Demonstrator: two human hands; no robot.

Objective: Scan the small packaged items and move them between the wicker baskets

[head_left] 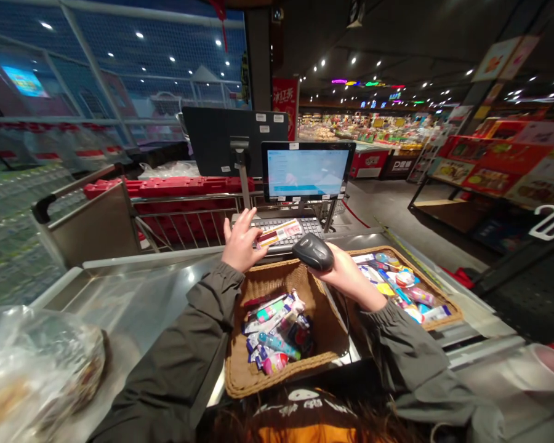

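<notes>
Between the thumb and fingers of my left hand (240, 241) is a flat, narrow packet (281, 233) with a pale label area; its other fingers are raised. My right hand (344, 271) is wrapped round a black handheld barcode scanner (313, 251), whose head points towards the packet. Both hands are above the far rim of a brown wicker basket (323, 326). Inside it lies a heap of small packaged goods (277, 335). Just beyond the packet sits a keyboard (311, 226), partly covered by the packet and scanner.
A lit touchscreen (307, 172) stands behind the keyboard, beside a larger dark monitor (226, 144). Right of my right hand is a second wicker basket (455, 311) of small goods. A clear plastic bag (41, 363) lies on the metal counter (152, 301) at left.
</notes>
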